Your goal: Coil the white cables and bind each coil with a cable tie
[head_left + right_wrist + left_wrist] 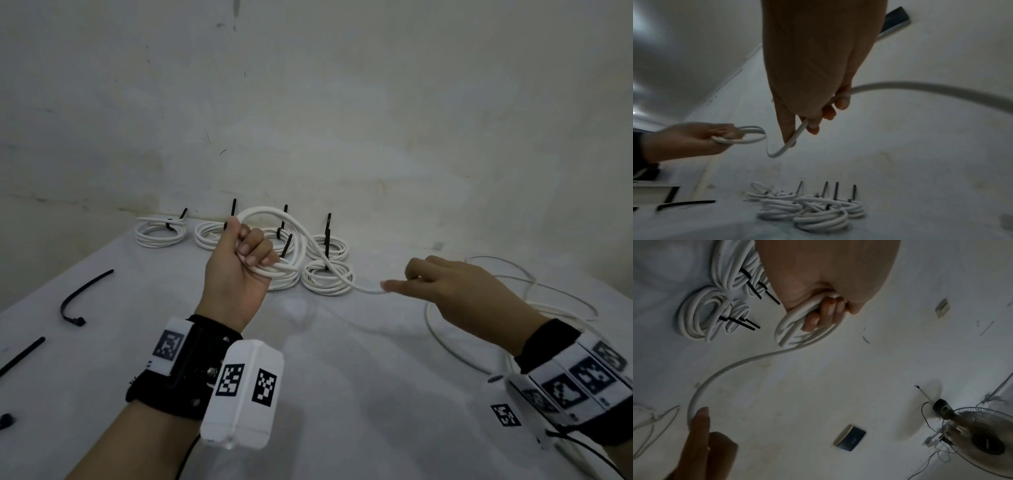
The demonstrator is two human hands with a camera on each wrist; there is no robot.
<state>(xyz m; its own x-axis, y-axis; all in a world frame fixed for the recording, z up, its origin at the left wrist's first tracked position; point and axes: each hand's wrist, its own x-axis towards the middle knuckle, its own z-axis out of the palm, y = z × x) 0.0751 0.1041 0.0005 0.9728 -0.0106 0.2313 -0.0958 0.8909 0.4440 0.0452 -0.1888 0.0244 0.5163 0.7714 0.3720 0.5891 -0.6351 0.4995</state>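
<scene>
My left hand (pixel 245 255) is raised above the table and grips a part-wound coil of white cable (pixel 294 240), its loops running through the curled fingers (pixel 824 313). From the coil the cable (pixel 731 368) swings across to my right hand (pixel 428 284), which holds it between thumb, index finger and curled fingers (pixel 813 125). Behind the right hand the loose rest of the cable (pixel 534 298) sprawls on the table. Several finished coils (pixel 329 277), each bound with a black tie, lie along the far edge.
Loose black cable ties (pixel 82 298) lie on the white table at the left, one more (pixel 20 356) near the left edge. The wall (pixel 342 102) stands right behind the coils. A fan (pixel 982 439) appears in the left wrist view.
</scene>
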